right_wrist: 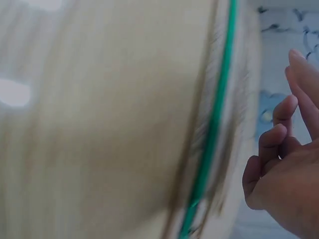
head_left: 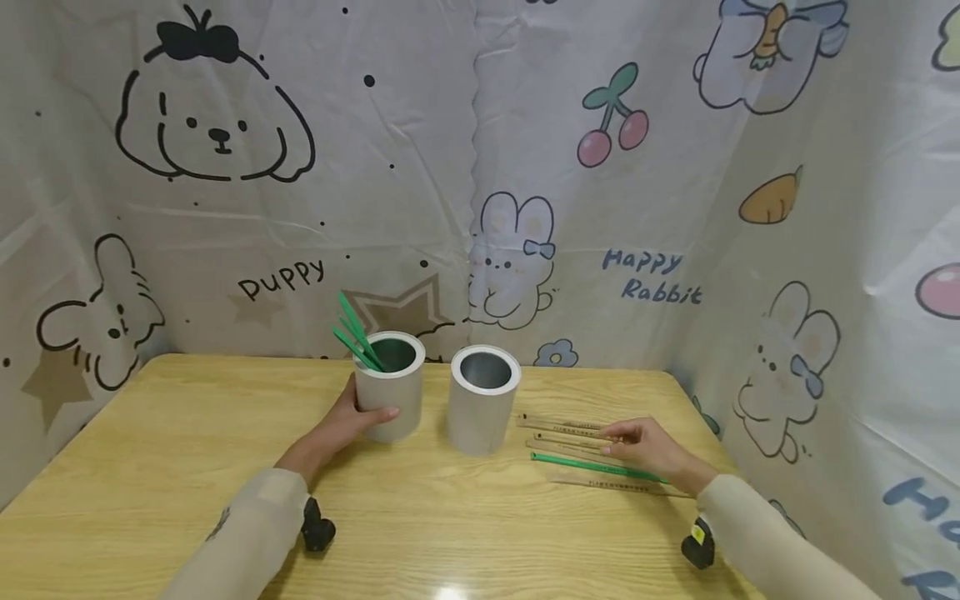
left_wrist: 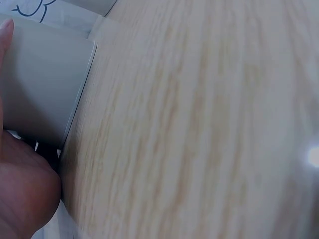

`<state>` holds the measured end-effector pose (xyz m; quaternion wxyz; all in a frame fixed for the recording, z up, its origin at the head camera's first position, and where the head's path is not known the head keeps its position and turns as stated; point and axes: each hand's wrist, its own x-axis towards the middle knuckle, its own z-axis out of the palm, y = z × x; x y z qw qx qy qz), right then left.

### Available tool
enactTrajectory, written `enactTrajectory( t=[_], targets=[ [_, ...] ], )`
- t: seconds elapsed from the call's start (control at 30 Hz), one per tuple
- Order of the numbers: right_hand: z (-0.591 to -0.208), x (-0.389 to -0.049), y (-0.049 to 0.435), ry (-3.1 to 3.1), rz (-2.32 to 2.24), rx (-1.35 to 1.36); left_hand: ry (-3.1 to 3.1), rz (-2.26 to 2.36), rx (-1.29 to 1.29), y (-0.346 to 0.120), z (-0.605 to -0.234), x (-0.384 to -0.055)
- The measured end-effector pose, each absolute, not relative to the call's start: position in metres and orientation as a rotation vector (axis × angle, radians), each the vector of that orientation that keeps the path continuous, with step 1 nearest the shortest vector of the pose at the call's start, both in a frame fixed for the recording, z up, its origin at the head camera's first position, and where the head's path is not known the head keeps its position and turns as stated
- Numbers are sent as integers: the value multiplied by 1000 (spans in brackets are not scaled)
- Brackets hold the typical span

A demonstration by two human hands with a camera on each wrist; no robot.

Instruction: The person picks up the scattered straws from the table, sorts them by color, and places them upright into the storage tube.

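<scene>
In the head view my left hand [head_left: 363, 414] grips a pale grey cylindrical holder [head_left: 397, 402], its thumb across the front and the other fingers hidden behind. Several thin green sticks [head_left: 351, 329] lean out of this holder over its left rim. The left wrist view shows the holder's smooth side [left_wrist: 47, 82] close to the palm. Over on the right, my right hand [head_left: 648, 446] hovers at a row of thin beige strips [head_left: 573, 443] with small dark print. A single green stick [head_left: 577, 463] lies among them, below the fingertips. Nothing shows between the right fingers [right_wrist: 302, 74].
A second pale grey holder [head_left: 480, 417], with a dark inside, stands between the first one and the strips. The wooden table [head_left: 420, 517] ends at a cloth backdrop [head_left: 420, 167] printed with cartoon animals. Cloth also hangs along both sides.
</scene>
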<state>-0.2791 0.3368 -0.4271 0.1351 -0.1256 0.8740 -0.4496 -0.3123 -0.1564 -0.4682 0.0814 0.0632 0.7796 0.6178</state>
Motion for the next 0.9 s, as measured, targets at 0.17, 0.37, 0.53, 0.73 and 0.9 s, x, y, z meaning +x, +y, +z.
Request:
enactTrajectory(
  t=[0.17, 0.37, 0.53, 0.73, 0.9],
  targets=[
    [-445, -275, 353, 2529, -1263, -488, 2339, 1838, 177, -157, -468, -310],
    [-455, -276, 354, 2506, -1278, -645, 2349, 1856, 190, -156, -470, -311],
    [-457, -276, 353, 2552, -1235, -601, 2357, 1865, 202, -155, -471, -312],
    [-443, -275, 348, 2602, -1241, -516, 2361, 1852, 182, -154, -470, -311],
    [-415, -273, 337, 2617, -1312, -340, 2358, 1851, 165, -154, -470, -311]
  ],
)
